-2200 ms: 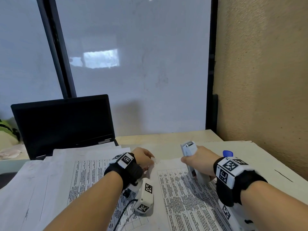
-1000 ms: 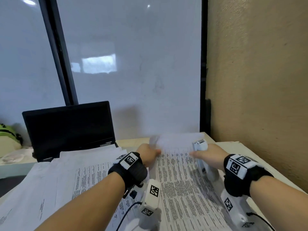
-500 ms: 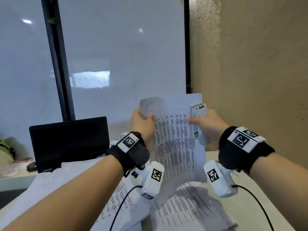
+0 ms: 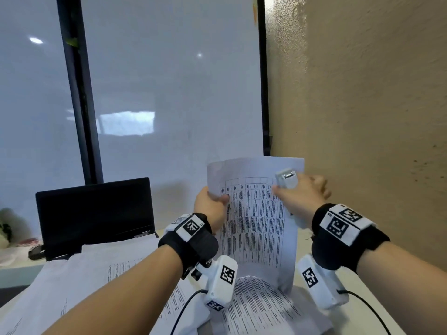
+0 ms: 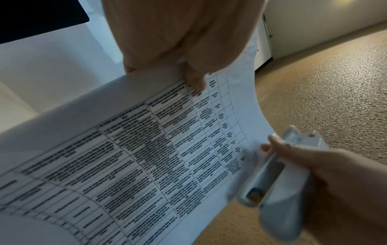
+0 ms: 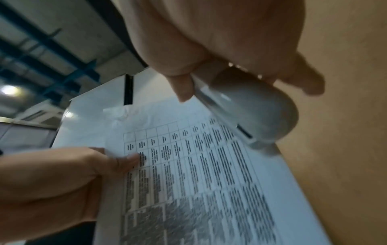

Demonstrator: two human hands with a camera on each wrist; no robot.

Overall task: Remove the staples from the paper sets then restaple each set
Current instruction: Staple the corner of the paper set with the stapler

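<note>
A printed paper set [image 4: 254,228] with a table of text is held upright above the desk. My left hand [image 4: 212,204] pinches its left edge near the top, thumb on the front [image 5: 196,82] [image 6: 127,160]. My right hand [image 4: 297,197] grips a white stapler [image 4: 286,180] at the set's upper right edge, thumb on the paper. The stapler [image 5: 278,179] [image 6: 251,112] stands on end beside the sheet. More printed sheets [image 4: 256,308] lie flat on the desk below. No staple is visible.
A black laptop [image 4: 94,213] stands open at the back left, with loose papers [image 4: 84,274] spread in front of it. A frosted glass partition [image 4: 169,93] is behind, and a tan textured wall [image 4: 362,117] is close on the right.
Both hands have lifted the paper set off the desk and raised it upright. The stapler stayed in my right hand, now at the upper right of the sheet.
</note>
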